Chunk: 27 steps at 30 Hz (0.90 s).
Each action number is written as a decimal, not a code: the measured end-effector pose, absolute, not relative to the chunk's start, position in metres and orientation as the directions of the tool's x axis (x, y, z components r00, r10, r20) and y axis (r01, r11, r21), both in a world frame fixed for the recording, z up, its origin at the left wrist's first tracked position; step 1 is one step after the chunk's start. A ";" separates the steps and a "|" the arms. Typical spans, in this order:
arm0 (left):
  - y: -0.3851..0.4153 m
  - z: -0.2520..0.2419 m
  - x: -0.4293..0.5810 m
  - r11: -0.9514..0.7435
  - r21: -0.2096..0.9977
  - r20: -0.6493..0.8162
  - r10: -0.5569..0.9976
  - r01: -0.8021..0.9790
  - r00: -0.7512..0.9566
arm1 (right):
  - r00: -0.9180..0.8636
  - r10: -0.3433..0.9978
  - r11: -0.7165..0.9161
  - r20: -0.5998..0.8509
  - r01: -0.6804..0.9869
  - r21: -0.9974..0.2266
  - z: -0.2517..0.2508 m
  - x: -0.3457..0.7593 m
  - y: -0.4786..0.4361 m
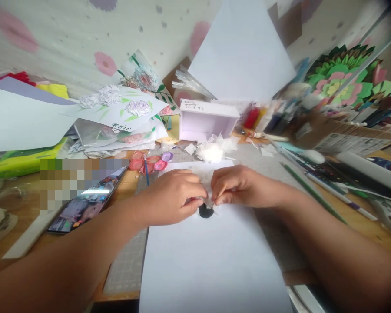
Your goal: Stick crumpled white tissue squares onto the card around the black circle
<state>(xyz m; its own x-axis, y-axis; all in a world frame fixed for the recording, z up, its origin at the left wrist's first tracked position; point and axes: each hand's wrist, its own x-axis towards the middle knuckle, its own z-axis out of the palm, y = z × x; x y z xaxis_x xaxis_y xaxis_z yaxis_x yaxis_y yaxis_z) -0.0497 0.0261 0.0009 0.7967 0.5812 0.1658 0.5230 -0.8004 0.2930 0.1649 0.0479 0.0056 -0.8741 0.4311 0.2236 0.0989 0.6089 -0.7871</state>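
Note:
Both hands meet over a white sheet of paper [205, 261] in the head view. My left hand [182, 195] has its fingers bent and pressed on thin white tissue-like material [207, 180]. From the right, my right hand [234, 187] pinches the same material, its fingertips close to the left ones. A small black piece [206, 211] shows just below the fingertips, on the sheet. Behind the hands lies a fluffy white pile [211, 152].
A phone [87, 204] lies left, near paint cups [150, 163] with a brush. Behind stands a small white box [208, 119]. Pencils [313, 193], scissors [389, 217] and a cardboard box of brushes [348, 137] are on the right.

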 end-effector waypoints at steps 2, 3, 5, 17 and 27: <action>0.027 0.002 -0.052 -0.792 0.301 0.188 0.596 0.531 0.781 | -0.858 0.460 0.584 0.228 0.098 -0.806 0.007 0.169 0.050; 0.027 0.003 -0.053 -0.788 0.306 0.188 0.600 0.534 0.778 | -0.844 0.482 0.568 0.234 0.098 -0.817 0.007 0.171 0.051; 0.027 0.005 -0.055 -0.785 0.315 0.175 0.600 0.533 0.781 | -0.808 0.534 0.534 0.248 0.096 -0.840 0.008 0.176 0.054; 0.018 0.005 -0.051 -0.815 0.261 0.093 0.554 0.517 0.827 | -0.796 0.581 0.523 0.169 0.206 -0.827 0.010 0.179 0.050; 0.002 0.024 -0.049 -0.818 0.071 0.186 0.572 0.570 0.799 | -0.704 0.683 0.526 0.197 0.286 -0.801 -0.005 0.194 0.067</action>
<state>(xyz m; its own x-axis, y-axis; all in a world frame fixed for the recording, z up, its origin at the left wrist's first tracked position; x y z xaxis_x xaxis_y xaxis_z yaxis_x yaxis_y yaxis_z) -0.0487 0.0017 0.0244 0.7987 0.5724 0.1856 0.5702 -0.8185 0.0707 0.1943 0.0665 -0.0046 -0.7035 0.6827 0.1972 0.2862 0.5262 -0.8007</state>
